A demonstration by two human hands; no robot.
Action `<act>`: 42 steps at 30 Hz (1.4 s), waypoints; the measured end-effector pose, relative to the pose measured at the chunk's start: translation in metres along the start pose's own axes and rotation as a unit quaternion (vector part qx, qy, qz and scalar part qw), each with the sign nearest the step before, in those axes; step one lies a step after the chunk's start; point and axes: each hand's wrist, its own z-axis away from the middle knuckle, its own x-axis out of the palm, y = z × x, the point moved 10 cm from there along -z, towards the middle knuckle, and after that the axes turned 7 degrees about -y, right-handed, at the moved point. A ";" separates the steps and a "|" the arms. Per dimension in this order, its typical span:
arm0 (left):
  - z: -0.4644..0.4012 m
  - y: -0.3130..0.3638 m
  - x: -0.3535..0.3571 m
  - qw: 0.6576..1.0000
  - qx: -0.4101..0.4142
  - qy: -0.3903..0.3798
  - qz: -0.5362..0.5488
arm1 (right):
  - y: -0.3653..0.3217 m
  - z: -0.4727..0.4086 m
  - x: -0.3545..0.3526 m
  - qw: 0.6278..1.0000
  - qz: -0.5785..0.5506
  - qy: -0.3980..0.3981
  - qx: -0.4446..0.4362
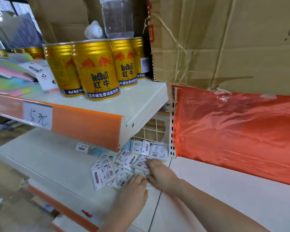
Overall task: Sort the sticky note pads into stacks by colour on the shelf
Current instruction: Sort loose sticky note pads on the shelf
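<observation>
Several sticky note pads [117, 164] in white printed wrappers lie in a loose heap on the lower white shelf [45, 158], partly under the upper shelf. Most show their white label side, so colours are hard to tell; a pale green edge shows by my fingers. My right hand [159, 173] rests on the heap's right side with fingers closed on a pale green pad [140, 170]. My left hand [135, 188] touches the near edge of the heap, fingers curled onto the same pad. More pastel pads [10, 72] lie on the upper shelf at left.
Gold Red Bull cans [94, 71] stand on the upper shelf [141, 104], with a clear bottle [117, 17] behind them. An orange price strip [84, 126] overhangs the heap. A red plastic bag [233, 129] and cardboard [224, 39] fill the right side.
</observation>
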 end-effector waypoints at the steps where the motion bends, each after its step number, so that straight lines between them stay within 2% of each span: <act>1: 0.000 -0.002 0.001 1.000 -0.007 0.007 0.000 | 0.001 0.001 0.003 1.000 0.002 0.008 0.009; 10: -0.003 -0.003 0.006 0.999 0.010 0.024 0.030 | 0.002 0.032 -0.008 0.982 0.054 0.168 0.073; 15: 0.002 -0.001 0.009 0.996 0.041 0.049 0.061 | 0.002 0.042 -0.001 0.987 0.044 0.126 0.088; 19: 0.006 -0.003 0.011 0.992 0.059 0.097 0.052 | -0.009 0.052 -0.002 0.989 0.077 0.114 0.052; 23: -0.003 -0.001 0.009 0.992 0.102 0.069 0.039 | -0.011 0.065 -0.023 0.981 0.101 0.150 0.073; 26: -0.006 0.008 0.003 0.987 0.138 0.081 -0.020 | 0.007 0.082 -0.046 0.967 0.011 0.207 0.148; 29: -0.003 0.006 -0.004 0.977 0.170 0.130 -0.017 | 0.034 0.101 -0.054 0.934 -0.152 0.250 0.207; 32: -0.002 0.001 -0.017 0.963 0.203 0.174 -0.010 | 0.056 0.121 -0.047 0.864 -0.348 0.281 0.231; 33: -0.004 0.001 -0.022 0.965 0.205 0.165 -0.001 | 0.062 0.126 -0.042 0.838 -0.401 0.283 0.239; 35: -0.011 -0.002 -0.035 0.974 0.164 0.150 0.031 | 0.065 0.136 -0.029 0.789 -0.498 0.260 0.248; 37: -0.015 -0.009 -0.050 0.979 0.078 0.126 0.139 | 0.061 0.142 -0.019 0.757 -0.572 0.221 0.226; 39: -0.023 -0.012 -0.046 0.959 0.017 0.087 0.271 | 0.057 0.153 -0.016 0.766 -0.578 0.193 0.203; 42: -0.035 0.008 -0.020 0.902 -0.016 -0.013 0.431 | 0.064 0.182 -0.019 0.806 -0.514 0.194 0.221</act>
